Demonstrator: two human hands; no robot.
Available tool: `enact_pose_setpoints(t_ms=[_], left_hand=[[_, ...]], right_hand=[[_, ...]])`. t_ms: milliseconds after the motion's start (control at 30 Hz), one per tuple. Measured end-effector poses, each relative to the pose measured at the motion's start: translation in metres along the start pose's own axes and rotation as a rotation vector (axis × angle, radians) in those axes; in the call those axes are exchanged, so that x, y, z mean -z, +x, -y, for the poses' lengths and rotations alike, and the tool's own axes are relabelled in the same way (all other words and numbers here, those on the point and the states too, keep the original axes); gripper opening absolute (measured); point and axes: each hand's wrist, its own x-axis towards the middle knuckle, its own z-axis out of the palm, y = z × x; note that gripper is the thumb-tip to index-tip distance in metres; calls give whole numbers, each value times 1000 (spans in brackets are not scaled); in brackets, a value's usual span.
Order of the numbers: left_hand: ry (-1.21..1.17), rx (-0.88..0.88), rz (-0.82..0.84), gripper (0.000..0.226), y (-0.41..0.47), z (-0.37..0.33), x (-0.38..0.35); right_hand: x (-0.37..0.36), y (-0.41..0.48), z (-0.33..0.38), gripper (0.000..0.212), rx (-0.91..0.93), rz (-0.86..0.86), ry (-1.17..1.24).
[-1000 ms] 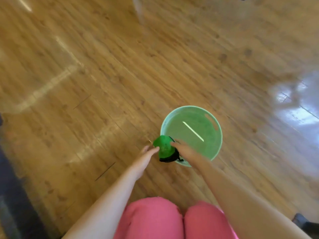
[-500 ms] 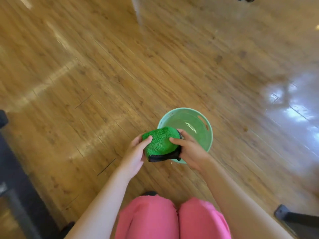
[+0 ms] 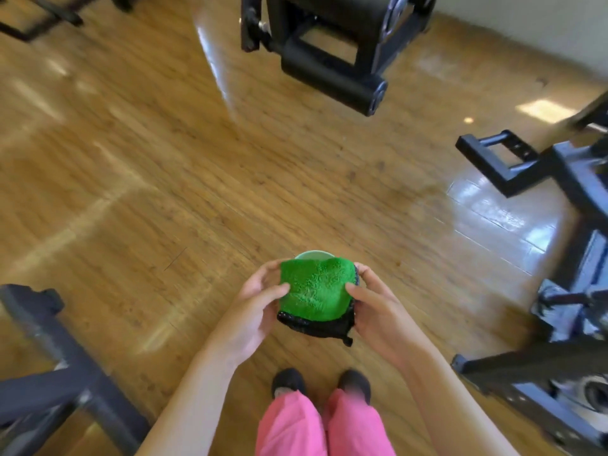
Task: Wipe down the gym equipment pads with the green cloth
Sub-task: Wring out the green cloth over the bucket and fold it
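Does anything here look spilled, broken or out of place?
Nothing stands out. The left hand and right hand hold the fluffy green cloth above the pale green round basin on the wooden plank floor. No spill shows, only glare.

The green terry cloth [image 3: 312, 291] sits between left hand [image 3: 253, 307] and right hand [image 3: 378, 311], over the pale-green plastic bucket [image 3: 314, 255]. A black padded gym machine [image 3: 329, 44] stands beyond.

Fuzzy green cloth [image 3: 314, 291], black backing hanging beneath, is held face-up over the pale green basin [image 3: 312, 255]; the black roller pad [image 3: 332, 80] lies well beyond that basin.
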Motion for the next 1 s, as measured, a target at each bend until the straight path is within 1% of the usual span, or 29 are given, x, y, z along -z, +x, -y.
enact_pose_setpoints(t_ms=[67, 167, 200, 267, 333, 400, 433, 500, 533, 667, 767, 800, 900, 1000], left_hand=[[101, -18, -76, 23, -18, -18, -22], [241, -32, -172, 12, -42, -39, -52], [307, -34, -182, 17, -53, -46, -62], [362, -36, -131, 31, -74, -58, -78], [349, -29, 3, 40, -95, -67, -89], [281, 11, 104, 43, -108, -71, -95], [222, 34, 126, 44, -111, -72, -96], [100, 64, 153, 42, -115, -73, -100], [66, 68, 157, 41, -117, -73, -102], [29, 50, 126, 40, -122, -74, -110], [31, 41, 101, 40, -126, -78, -115], [28, 40, 98, 38, -127, -81, -116], [19, 37, 117, 33, -131, -86, -118], [46, 27, 89, 32, -134, -89, -121]], right_hand=[[-25, -27, 16, 28, 50, 23, 0], [-55, -58, 32, 22, 111, -7, -61], [-62, -67, 36, 21, 122, -17, -69], [-75, -80, 44, 22, 137, -15, -88], [-86, -92, 54, 23, 144, 1, -118], [-98, -102, 63, 21, 149, -3, -151], [-103, -106, 66, 19, 156, -25, -183], [-112, -111, 71, 12, 203, -115, -300], [-115, -113, 73, 11, 246, -174, -400], [-128, -122, 77, 28, 473, -407, -849], [-133, -129, 81, 27, 625, -514, -1015], [-133, -130, 84, 26, 647, -528, -1025], [-128, -130, 89, 25, 645, -507, -933], [-123, -134, 90, 33, 663, -491, -836]])
